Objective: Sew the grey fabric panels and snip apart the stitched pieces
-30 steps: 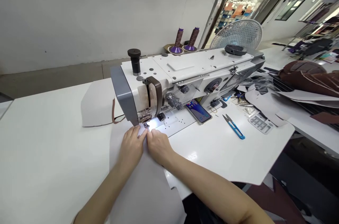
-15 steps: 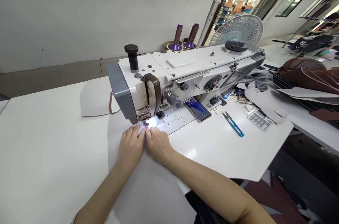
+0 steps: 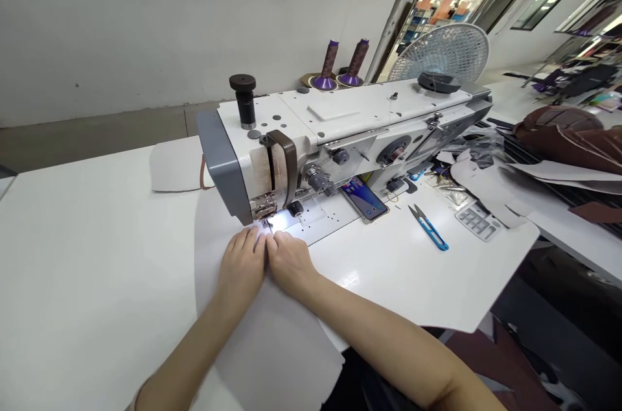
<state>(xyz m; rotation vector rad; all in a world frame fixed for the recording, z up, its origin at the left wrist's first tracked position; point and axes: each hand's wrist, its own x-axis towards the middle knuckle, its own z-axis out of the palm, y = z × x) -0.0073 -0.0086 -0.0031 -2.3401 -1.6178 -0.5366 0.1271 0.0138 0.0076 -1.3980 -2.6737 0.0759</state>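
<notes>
A large pale grey-white sheet of material (image 3: 276, 340), leather or fabric, lies under the needle area of a white sewing machine (image 3: 291, 119) and hangs off the table's front edge. Just in front of the lit presser foot (image 3: 267, 224), my left hand (image 3: 243, 260) presses on the sheet, fingers close together. Against it, thumbs side by side, my right hand (image 3: 290, 262) is closed, pinching the sheet at its fingertips. What lies right beneath the fingertips is hidden. A flat pale piece with a brown strip (image 3: 203, 172) shows behind the machine head.
On the white table (image 3: 97, 281) to the right lie blue thread snips (image 3: 428, 227), a phone (image 3: 365, 198) and a grey-white keypad-like object (image 3: 477, 222). Brown pieces (image 3: 568, 132) are piled at far right. Two thread cones (image 3: 357, 64) and a fan (image 3: 442, 51) stand behind the machine.
The sheet has slid forward under the machine; its near lower edge sits farther up and left. Both hands stay by the presser foot, almost unmoved. The view has shifted slightly.
</notes>
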